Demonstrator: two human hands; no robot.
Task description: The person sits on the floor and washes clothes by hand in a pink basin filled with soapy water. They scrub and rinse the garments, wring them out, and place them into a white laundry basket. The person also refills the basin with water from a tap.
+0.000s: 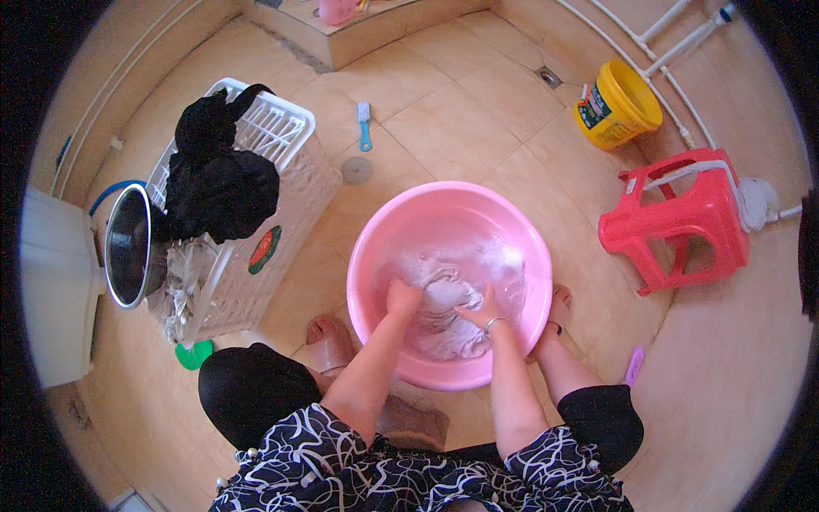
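A round pink basin (365,256) stands on the floor between my feet, with sudsy water inside. In it lies a bunched, wet, whitish cloth (452,294). My left hand (403,297) is closed at the cloth's left side, its fingertips hidden in the folds. On the right side of the cloth, my right hand (480,311) grips the fabric, thumb apart from the fingers; a bracelet (495,322) circles that wrist.
To the left stands a white plastic basket (286,192) with black clothing (226,192) and a metal bowl (128,247) on it. A blue-handled brush (365,128) lies beyond the basin. At right are a yellow bucket (610,111) and a red stool (682,226).
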